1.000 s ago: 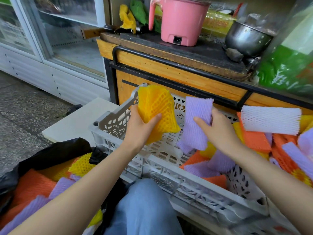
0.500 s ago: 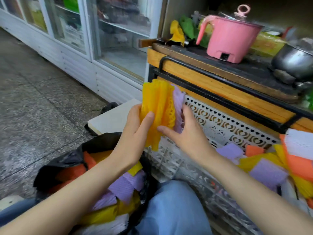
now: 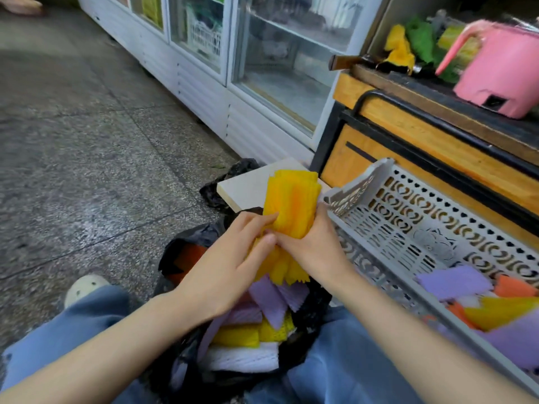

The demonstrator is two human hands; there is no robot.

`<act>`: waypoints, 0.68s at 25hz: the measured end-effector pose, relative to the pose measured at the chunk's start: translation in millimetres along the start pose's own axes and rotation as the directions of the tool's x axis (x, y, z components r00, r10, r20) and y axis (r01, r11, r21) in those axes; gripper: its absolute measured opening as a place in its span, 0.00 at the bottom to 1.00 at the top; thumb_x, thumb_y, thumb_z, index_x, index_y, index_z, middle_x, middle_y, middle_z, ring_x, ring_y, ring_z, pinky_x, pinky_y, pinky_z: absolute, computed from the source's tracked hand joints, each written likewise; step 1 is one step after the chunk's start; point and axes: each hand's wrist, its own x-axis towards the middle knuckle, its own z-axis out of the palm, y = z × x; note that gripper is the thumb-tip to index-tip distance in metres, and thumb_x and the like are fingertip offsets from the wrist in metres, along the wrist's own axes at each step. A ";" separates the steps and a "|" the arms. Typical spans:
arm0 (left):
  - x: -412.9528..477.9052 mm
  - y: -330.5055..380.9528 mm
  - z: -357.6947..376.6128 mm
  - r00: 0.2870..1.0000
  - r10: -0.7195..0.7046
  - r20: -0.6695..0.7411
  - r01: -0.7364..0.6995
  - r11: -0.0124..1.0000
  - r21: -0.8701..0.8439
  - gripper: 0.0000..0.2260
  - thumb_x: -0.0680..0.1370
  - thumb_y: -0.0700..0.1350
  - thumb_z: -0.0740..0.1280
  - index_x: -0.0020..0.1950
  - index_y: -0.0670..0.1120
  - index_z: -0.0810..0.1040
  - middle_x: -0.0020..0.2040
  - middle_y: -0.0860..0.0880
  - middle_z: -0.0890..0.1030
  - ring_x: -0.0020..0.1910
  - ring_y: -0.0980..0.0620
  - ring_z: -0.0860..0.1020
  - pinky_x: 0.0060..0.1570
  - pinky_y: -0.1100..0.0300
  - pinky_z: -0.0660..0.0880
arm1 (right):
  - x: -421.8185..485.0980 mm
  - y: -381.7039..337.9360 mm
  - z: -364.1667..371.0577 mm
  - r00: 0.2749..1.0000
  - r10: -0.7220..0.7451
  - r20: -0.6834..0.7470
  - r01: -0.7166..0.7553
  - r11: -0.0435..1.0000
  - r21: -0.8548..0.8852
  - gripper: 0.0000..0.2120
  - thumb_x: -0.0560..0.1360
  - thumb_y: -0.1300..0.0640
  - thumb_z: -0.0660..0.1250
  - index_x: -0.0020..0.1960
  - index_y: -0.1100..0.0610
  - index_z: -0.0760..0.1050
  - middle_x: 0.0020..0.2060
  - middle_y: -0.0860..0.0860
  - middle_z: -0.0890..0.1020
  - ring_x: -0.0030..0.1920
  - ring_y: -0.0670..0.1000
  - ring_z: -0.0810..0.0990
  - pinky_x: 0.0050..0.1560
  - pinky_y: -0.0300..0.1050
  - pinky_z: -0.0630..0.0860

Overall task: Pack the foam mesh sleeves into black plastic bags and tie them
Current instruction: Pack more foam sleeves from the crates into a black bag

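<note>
A bundle of yellow foam mesh sleeves (image 3: 291, 205) stands upright above the open black plastic bag (image 3: 186, 246) between my knees. My left hand (image 3: 230, 263) grips the bundle's lower left side. My right hand (image 3: 312, 246) wraps round it from the right, fingers meeting the left hand. The bag holds purple, yellow, white and orange sleeves (image 3: 262, 322). Whether a purple sleeve is still in the bundle is hidden.
A grey perforated crate (image 3: 408, 225) at the right holds more purple, orange and yellow sleeves (image 3: 455, 281). Behind it stands a wooden cart (image 3: 437, 135) with a pink pot (image 3: 495, 68). A white board (image 3: 248, 185) lies past the bag. Glass-door coolers (image 3: 233, 68) line the stone floor.
Both hands have carried the yellow bundle leftwards and down, from beside the crate to over the bag's mouth. My view has swung left; the purple sleeve no longer shows.
</note>
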 end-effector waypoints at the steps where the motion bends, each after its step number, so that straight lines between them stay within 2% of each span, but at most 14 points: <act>1: -5.0 -4.6 -0.8 1.000 -0.015 0.026 0.013 0.994 0.107 0.23 0.74 0.61 0.54 0.68 0.57 0.65 0.58 0.55 0.70 0.57 0.62 0.71 0.61 0.65 0.66 | 0.4 4.1 1.7 1.000 0.003 -0.002 -0.003 0.999 -0.035 0.38 0.62 0.45 0.78 0.64 0.53 0.63 0.56 0.47 0.74 0.58 0.47 0.73 0.55 0.44 0.71; 3: -13.8 -16.3 -1.0 0.999 -0.039 0.025 0.027 0.927 0.374 0.27 0.71 0.59 0.59 0.69 0.52 0.66 0.59 0.50 0.71 0.58 0.51 0.73 0.58 0.53 0.72 | 3.4 13.6 2.4 1.000 0.023 -0.016 -0.025 0.997 -0.075 0.39 0.64 0.45 0.76 0.68 0.54 0.61 0.60 0.49 0.74 0.61 0.50 0.73 0.56 0.44 0.70; 4: -17.5 -20.1 -3.7 0.998 -0.060 0.009 0.049 0.893 0.448 0.27 0.70 0.56 0.60 0.68 0.49 0.68 0.58 0.48 0.72 0.56 0.46 0.74 0.55 0.48 0.74 | 5.6 18.0 2.2 0.998 0.051 -0.024 -0.053 0.995 -0.088 0.40 0.65 0.45 0.76 0.69 0.56 0.59 0.63 0.52 0.73 0.63 0.53 0.72 0.57 0.44 0.69; 6: -21.5 -26.9 -17.7 0.994 -0.106 -0.040 0.111 0.864 0.491 0.22 0.70 0.52 0.58 0.62 0.46 0.73 0.52 0.45 0.75 0.51 0.43 0.76 0.50 0.46 0.75 | 9.7 29.1 2.1 0.995 0.094 -0.012 -0.095 0.987 -0.127 0.40 0.67 0.47 0.75 0.69 0.58 0.57 0.65 0.55 0.71 0.65 0.55 0.71 0.55 0.43 0.67; 8: -22.1 -32.2 -39.7 0.982 -0.126 -0.137 0.178 0.856 0.486 0.15 0.72 0.50 0.58 0.53 0.46 0.78 0.46 0.46 0.78 0.48 0.43 0.76 0.49 0.48 0.75 | 10.5 44.1 4.4 0.992 0.080 0.095 -0.054 0.966 -0.252 0.37 0.66 0.47 0.76 0.66 0.60 0.60 0.62 0.56 0.71 0.63 0.55 0.71 0.51 0.41 0.66; 10: -22.9 -35.9 -60.8 0.945 -0.211 -0.248 0.299 0.863 0.408 0.07 0.75 0.44 0.65 0.51 0.47 0.79 0.43 0.48 0.80 0.45 0.45 0.78 0.49 0.52 0.74 | 8.9 60.6 7.4 0.962 0.063 0.266 0.056 0.907 -0.418 0.35 0.66 0.46 0.76 0.64 0.58 0.62 0.60 0.55 0.70 0.62 0.53 0.70 0.50 0.40 0.64; 12: -22.7 -35.1 -74.9 0.888 -0.294 -0.353 0.395 0.882 0.259 0.06 0.74 0.40 0.69 0.50 0.48 0.80 0.38 0.53 0.79 0.39 0.52 0.78 0.45 0.58 0.74 | 8.5 65.0 9.6 0.926 0.037 0.375 0.190 0.814 -0.549 0.34 0.66 0.45 0.75 0.64 0.56 0.64 0.60 0.53 0.70 0.63 0.53 0.69 0.53 0.42 0.66; 13: -21.4 -34.4 -78.7 0.863 -0.330 -0.383 0.419 0.890 0.178 0.06 0.74 0.40 0.69 0.47 0.50 0.80 0.36 0.55 0.79 0.36 0.55 0.77 0.42 0.61 0.72 | 10.0 61.8 11.4 0.925 0.013 0.379 0.223 0.789 -0.573 0.35 0.66 0.45 0.75 0.65 0.55 0.63 0.61 0.52 0.71 0.63 0.53 0.69 0.54 0.43 0.67; 15: -17.4 -32.0 -83.3 0.812 -0.413 -0.412 0.436 0.899 -0.041 0.09 0.76 0.40 0.68 0.40 0.53 0.80 0.34 0.53 0.81 0.34 0.55 0.78 0.40 0.62 0.73 | 11.3 42.9 21.1 0.945 -0.057 0.322 0.233 0.808 -0.541 0.38 0.65 0.43 0.75 0.67 0.54 0.62 0.62 0.51 0.72 0.63 0.53 0.71 0.55 0.45 0.69; 17: -14.0 -30.7 -83.8 0.766 -0.468 -0.440 0.390 0.883 -0.260 0.12 0.77 0.40 0.66 0.39 0.55 0.80 0.34 0.50 0.82 0.34 0.54 0.78 0.40 0.62 0.74 | 8.4 19.8 40.2 0.914 -0.156 0.375 0.332 0.818 -0.470 0.40 0.63 0.43 0.76 0.67 0.53 0.61 0.61 0.51 0.73 0.61 0.52 0.72 0.55 0.45 0.70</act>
